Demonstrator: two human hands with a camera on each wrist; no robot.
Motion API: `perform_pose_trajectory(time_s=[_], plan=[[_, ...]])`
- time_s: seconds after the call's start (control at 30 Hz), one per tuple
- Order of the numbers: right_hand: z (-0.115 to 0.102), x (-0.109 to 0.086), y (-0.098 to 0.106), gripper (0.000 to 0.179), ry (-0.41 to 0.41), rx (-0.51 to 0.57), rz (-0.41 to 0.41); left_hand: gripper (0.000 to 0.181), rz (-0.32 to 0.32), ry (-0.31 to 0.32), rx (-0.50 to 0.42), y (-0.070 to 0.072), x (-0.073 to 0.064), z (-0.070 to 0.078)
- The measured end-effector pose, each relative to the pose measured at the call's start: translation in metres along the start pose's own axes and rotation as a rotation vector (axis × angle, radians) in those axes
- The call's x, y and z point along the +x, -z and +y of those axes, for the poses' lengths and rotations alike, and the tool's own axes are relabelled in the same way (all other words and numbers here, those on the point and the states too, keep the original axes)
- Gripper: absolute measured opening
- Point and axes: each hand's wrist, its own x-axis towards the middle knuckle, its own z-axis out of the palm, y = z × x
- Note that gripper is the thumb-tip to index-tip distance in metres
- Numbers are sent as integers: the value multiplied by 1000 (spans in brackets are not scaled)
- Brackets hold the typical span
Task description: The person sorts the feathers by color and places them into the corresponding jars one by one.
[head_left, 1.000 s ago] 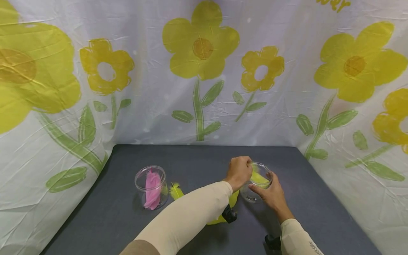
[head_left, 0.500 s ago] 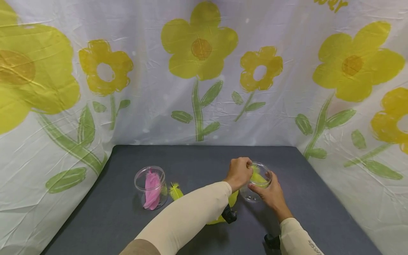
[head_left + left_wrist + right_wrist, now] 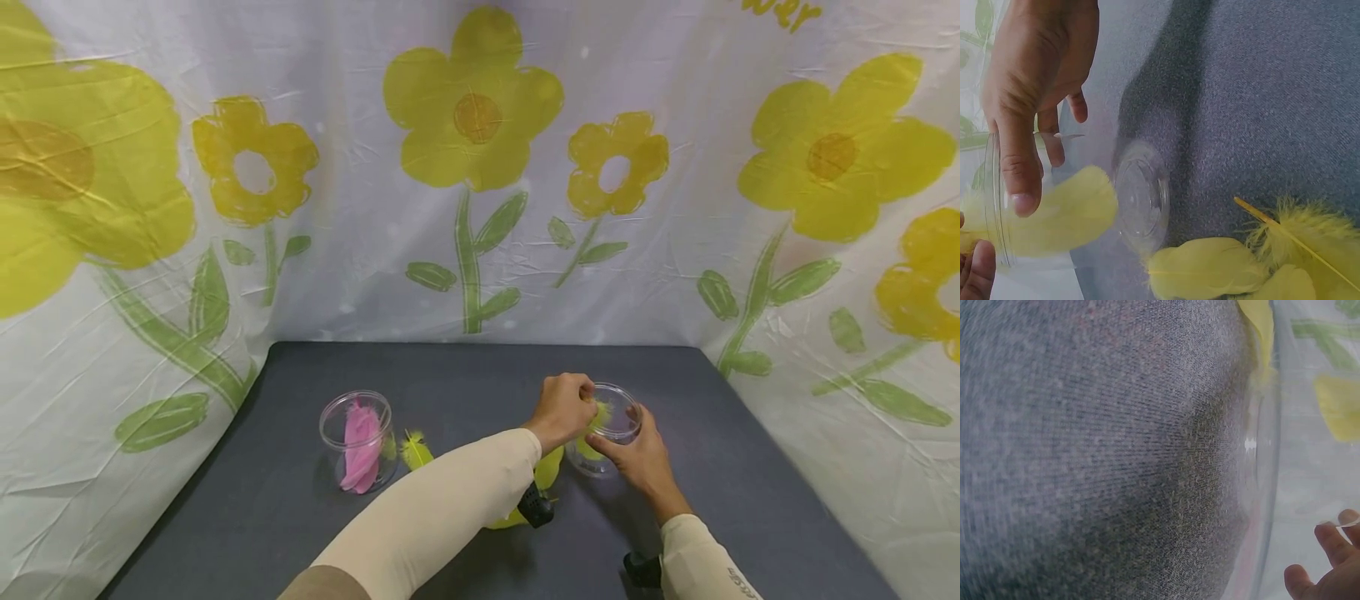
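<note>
A clear plastic jar [image 3: 1141, 194] is gripped near its mouth by my right hand [image 3: 647, 458], thumb on the near side in the head view. My left hand [image 3: 562, 410] is at the jar's rim, its thumb and fingers pinching the end of a yellow feather [image 3: 1075, 215]. The feather's broad part is inside the jar, seen through the wall in the left wrist view. Below my left forearm, several yellow feathers [image 3: 1207, 269] lie on the table, partly hidden in the head view.
To the left, a second clear jar [image 3: 326, 446] stands upright with pink feathers [image 3: 362, 450] inside. A single yellow feather [image 3: 415, 450] lies just right of it. The dark grey table [image 3: 450, 375] ends at a flower-printed cloth [image 3: 360, 275] behind and on both sides.
The yellow feather has gone lower into the right-hand jar, from up at the mouth to deeper inside. Both hands have stayed nearly in place.
</note>
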Motion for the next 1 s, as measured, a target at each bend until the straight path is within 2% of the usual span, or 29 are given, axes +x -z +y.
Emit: perform_pose_trajectory(time_s=[0.17,0.3,0.5,0.77,1.0], plan=[[-1,-1,1,111,1,5,1,25,-36,12,3,4,0,-1],[-1,-1,0,111,-2,-3,2,28,-66,37,-35,9,-3,-3],[0,-1,-1,110,-3,-4,12,27,-66,43,-107,20,-7,-8],[0,0,-2,107,16,-8,41,24,-56,66,-114,31,-10,-13],[0,-1,-3,110,-2,15,13,7,-39,42,-140,43,-17,-19]])
